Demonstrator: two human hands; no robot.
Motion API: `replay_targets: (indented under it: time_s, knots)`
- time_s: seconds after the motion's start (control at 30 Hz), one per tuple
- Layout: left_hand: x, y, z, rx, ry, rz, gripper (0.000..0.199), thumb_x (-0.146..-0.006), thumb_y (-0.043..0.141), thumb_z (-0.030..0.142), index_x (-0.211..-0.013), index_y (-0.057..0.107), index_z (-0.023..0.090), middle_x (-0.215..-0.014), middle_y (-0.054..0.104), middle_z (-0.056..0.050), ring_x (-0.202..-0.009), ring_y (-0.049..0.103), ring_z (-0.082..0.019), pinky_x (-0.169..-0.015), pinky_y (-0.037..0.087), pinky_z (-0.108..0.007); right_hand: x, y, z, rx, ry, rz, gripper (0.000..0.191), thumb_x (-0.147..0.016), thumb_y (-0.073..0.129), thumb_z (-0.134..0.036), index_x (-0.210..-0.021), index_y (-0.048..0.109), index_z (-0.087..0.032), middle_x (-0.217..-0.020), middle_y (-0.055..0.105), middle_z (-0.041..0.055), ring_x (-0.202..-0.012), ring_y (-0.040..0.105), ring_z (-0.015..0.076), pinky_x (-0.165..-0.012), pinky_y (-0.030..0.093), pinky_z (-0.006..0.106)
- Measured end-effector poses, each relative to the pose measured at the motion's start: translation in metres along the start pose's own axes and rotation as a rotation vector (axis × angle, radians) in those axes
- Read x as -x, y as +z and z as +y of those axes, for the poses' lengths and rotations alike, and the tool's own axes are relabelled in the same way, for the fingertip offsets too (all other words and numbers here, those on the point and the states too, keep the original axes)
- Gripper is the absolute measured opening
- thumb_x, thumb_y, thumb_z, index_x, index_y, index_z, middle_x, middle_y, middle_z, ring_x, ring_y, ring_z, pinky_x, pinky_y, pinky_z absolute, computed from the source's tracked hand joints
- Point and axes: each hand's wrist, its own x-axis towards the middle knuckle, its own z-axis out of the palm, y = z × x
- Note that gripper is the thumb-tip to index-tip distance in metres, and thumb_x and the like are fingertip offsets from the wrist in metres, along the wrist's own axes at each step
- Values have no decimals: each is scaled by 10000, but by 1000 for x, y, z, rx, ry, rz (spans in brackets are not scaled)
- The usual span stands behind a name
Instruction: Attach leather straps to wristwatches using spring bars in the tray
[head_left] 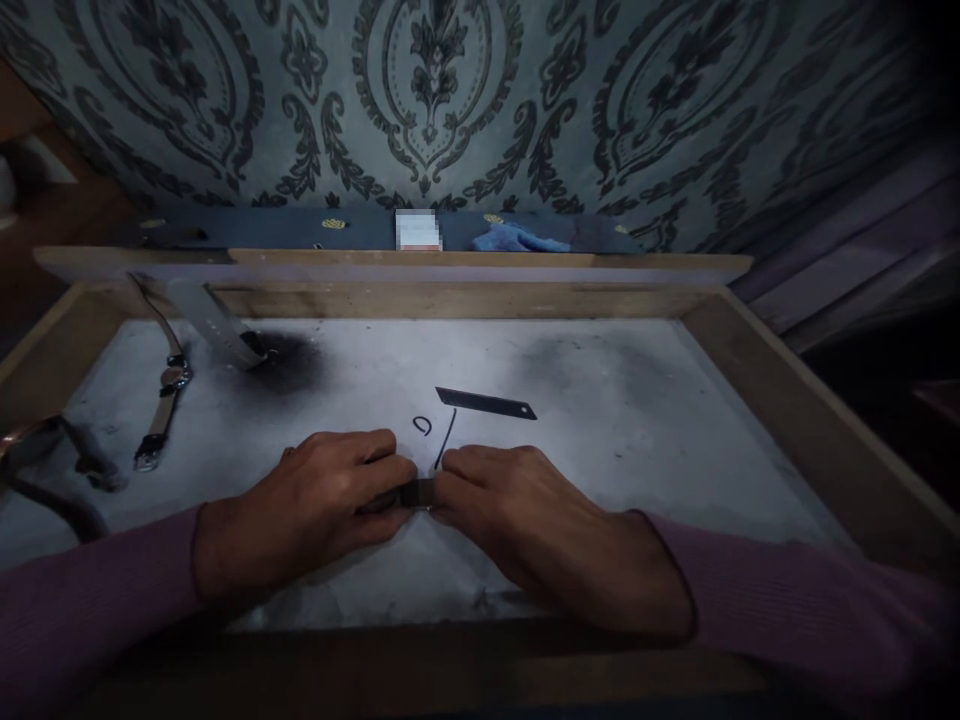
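Low over the white drawer bottom, my left hand [337,485] and my right hand [510,510] meet, fingers closed around a dark watch strap [418,493]. Only a short, wide piece of it shows between my fingertips; both ends are covered by my hands. A thin dark stick [446,437] reaches away from my right fingertips; whether they grip it I cannot tell. Just beyond lies a dark, slanted knife blade [486,403] with a small hole at its right end. To its left is a small dark loop [422,426].
Wooden drawer walls [780,420] surround the work. At the left lie a wristwatch [172,375], a pale strap [214,325] leaning on the back wall, and a brown strap [56,490]. Behind the back edge are a blue cloth [517,238] and a small white box [418,230].
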Motion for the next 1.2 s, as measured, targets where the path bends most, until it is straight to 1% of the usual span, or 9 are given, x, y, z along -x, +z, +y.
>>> replay_targets:
  time_s: [0.07,0.17,0.3,0.4,0.53,0.7,0.8,0.97,1.2]
  knots:
    - [0,1,0,-3,4,1,137,-911,506,180,-901,639,146,-760,542,-10,-630,509,-134,-561,371,-249,0,2,-1,27,-20,59,158,-858,467,-51,-758,554,-138,-760,547,39,-623,426,131,-530,309,259]
    - [0,1,0,-10,5,4,148,-923,497,192,-873,630,149,-753,535,-9,-633,504,-134,-569,377,-250,0,3,-1,20,-38,134,153,-858,457,-58,-788,565,-141,-921,562,86,-799,478,180,-659,423,306]
    - [0,1,0,2,17,34,140,-927,491,191,-887,621,155,-746,527,-3,-619,487,-129,-555,372,-247,-1,2,1,-99,-43,68,198,-854,439,-31,-974,560,-133,-1161,519,120,-992,483,206,-815,481,350]
    - [1,0,0,44,21,46,127,-926,501,192,-930,621,151,-757,539,-4,-622,497,-127,-554,380,-244,-1,-3,1,-177,-54,21,199,-884,395,-26,-953,550,-130,-1129,530,116,-980,501,192,-830,494,350]
    - [0,-2,1,84,27,60,128,-922,509,192,-940,627,146,-771,558,-14,-635,519,-130,-565,397,-246,-1,-9,1,-243,-33,-35,225,-878,365,5,-895,543,-132,-1049,554,104,-895,524,172,-767,508,326]
    - [0,-4,2,139,54,86,114,-916,514,175,-909,625,149,-747,546,-8,-629,518,-125,-562,402,-233,-1,-10,3,-333,9,-87,155,-938,398,-82,-927,541,-141,-965,555,80,-814,540,158,-713,511,309]
    - [0,-6,3,143,53,65,116,-914,511,166,-914,624,139,-752,550,-12,-625,522,-126,-564,406,-235,-2,-11,2,-360,33,-127,149,-942,392,-87,-923,530,-141,-931,555,67,-767,548,150,-685,504,301]
    - [-1,-8,4,162,39,17,120,-914,508,161,-932,618,116,-768,556,-25,-640,534,-135,-566,410,-241,-2,-12,-1,-364,46,-119,154,-951,389,-101,-863,505,-152,-895,562,56,-732,545,144,-653,483,289]
    - [-2,-6,1,185,33,11,139,-929,543,261,-947,596,135,-783,563,-18,-658,536,-132,-585,423,-236,-2,-10,1,-418,57,-96,138,-963,391,-135,-924,524,-143,-946,583,74,-788,562,159,-697,495,313]
